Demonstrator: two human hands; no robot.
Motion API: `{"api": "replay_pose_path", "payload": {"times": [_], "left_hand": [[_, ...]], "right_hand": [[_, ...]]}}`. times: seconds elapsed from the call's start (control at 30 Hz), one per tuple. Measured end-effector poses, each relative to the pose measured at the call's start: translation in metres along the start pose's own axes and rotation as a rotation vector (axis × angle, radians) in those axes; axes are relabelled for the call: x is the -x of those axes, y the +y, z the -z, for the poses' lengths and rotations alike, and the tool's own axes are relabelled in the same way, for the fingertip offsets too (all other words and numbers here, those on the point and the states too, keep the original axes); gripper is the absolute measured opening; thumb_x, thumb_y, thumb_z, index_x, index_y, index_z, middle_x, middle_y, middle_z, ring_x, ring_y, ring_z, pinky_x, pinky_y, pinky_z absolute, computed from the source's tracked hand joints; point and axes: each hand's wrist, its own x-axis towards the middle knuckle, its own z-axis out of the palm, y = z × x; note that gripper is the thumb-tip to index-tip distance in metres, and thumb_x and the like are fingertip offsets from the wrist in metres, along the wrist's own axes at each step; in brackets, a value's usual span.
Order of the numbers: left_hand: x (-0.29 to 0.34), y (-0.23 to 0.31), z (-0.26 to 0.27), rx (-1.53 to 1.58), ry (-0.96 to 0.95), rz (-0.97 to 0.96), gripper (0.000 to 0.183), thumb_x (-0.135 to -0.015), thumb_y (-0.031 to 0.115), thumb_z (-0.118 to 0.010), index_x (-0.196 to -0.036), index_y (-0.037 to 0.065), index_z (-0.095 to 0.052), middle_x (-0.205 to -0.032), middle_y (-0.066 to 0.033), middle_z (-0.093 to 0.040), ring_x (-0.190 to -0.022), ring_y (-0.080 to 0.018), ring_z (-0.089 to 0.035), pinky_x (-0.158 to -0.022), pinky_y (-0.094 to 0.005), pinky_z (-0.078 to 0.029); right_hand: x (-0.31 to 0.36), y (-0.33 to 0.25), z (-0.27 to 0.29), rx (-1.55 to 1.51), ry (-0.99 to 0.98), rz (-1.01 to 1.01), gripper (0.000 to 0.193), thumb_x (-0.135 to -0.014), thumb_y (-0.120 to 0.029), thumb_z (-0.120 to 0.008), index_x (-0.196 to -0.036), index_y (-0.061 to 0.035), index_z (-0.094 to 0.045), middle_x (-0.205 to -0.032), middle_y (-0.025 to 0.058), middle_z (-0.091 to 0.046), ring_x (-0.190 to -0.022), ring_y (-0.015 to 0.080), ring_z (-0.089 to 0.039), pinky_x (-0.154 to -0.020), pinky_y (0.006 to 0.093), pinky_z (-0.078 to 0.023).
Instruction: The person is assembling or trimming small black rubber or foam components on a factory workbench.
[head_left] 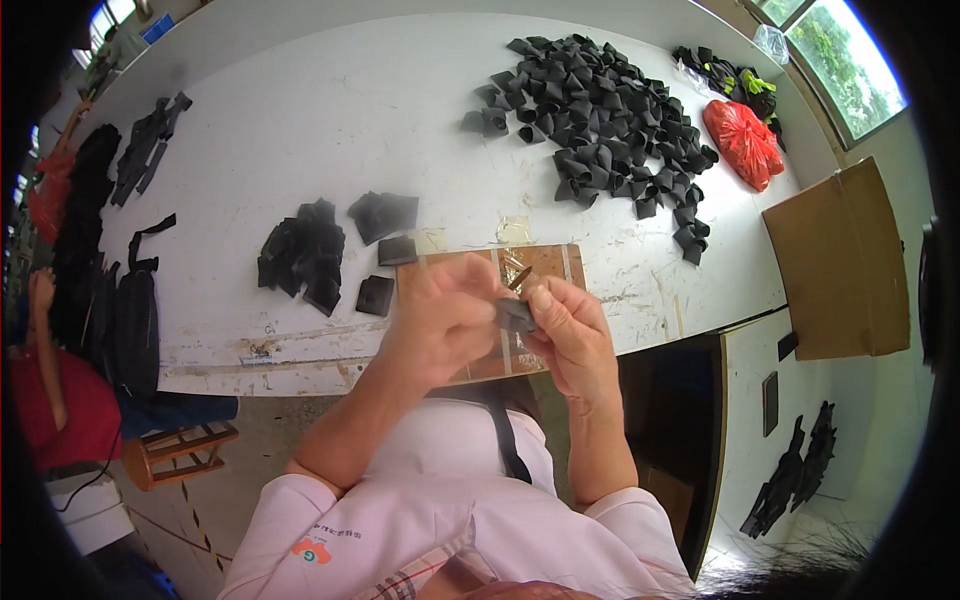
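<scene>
Both of my hands meet over a brown board point(572, 262) at the table's near edge. Between them is a small dark fabric piece point(515, 316). My left hand point(450, 312) pinches its left side with the fingers curled in. On the other side, my right hand point(575, 335) grips it between thumb and bent fingers. A thin, brown, pointed thing point(520, 277) sticks up just above the piece; its kind and which hand has it are unclear. To the left of the board lie a flat black piece point(375, 296), another black piece point(397, 250) and a small stack point(383, 215).
Farther left is a heap of flat black pieces point(303, 255). A large pile of curled black pieces point(610, 125) covers the far right, near a red plastic bag point(743, 145). A cardboard box point(838, 265) stands at right. Another person in a red top point(60, 410) is at left, beside a wooden stool point(180, 452).
</scene>
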Motion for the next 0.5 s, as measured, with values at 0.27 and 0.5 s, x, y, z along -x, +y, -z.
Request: {"api": "replay_pose_path", "payload": {"times": [0.27,0.5], "left_hand": [[-0.013,0.004,-0.003,-0.283,0.142,-0.010,0.018,-0.085,0.006,-0.049,-0.102,0.001,-0.049,-0.076,-0.0061,-0.057,-0.040,-0.0022,-0.038,-0.036,-0.0146,-0.028],[-0.014,0.003,-0.028,-1.138,0.079,-0.521,0.030,-0.080,-0.002,-0.053,-0.110,-0.004,-0.050,-0.095,-0.0080,-0.055,-0.083,-0.0103,-0.051,-0.078,-0.0233,-0.042]], "right_hand": [[-0.032,0.006,0.020,-0.078,-0.191,-0.010,0.028,-0.086,-0.030,-0.053,-0.072,-0.0058,-0.054,-0.059,-0.0054,-0.044,-0.051,0.0025,-0.032,-0.044,0.0170,-0.025],[-0.032,0.002,0.015,0.164,-0.042,0.189,0.026,-0.087,-0.024,-0.054,-0.071,-0.0032,-0.055,-0.056,-0.0037,-0.046,-0.050,0.0023,-0.038,-0.044,0.0177,-0.028]]}}
